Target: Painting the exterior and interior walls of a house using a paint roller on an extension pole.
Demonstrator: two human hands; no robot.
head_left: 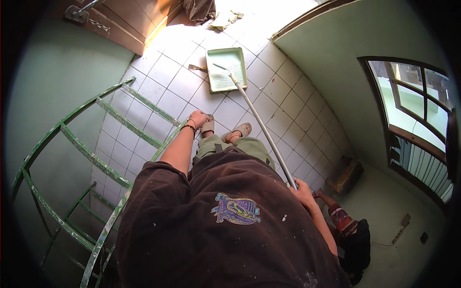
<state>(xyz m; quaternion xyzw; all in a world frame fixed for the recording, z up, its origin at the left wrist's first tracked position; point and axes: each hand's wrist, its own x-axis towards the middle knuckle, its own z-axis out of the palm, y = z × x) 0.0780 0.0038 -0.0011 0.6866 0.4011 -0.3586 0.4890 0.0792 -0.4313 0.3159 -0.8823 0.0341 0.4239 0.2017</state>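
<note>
pole (261, 127) grip first: the right hand (302, 192) has its fingers wrapped tight round the top end of a long grey pole, down by the hip. the pole slants across the white floor tiles (283, 91) and its far end sits in a pale green paint tray (225, 69) lying flat on the floor, well ahead of the sandalled feet (225, 132). the left hand (198, 117) hangs low just beside the green ladder (115, 120) rail, near the left foot; can't tell if it's touching the rail or whether those fingers are curled or loose. another person crouches by the wall (336, 62) at lower right.
</note>
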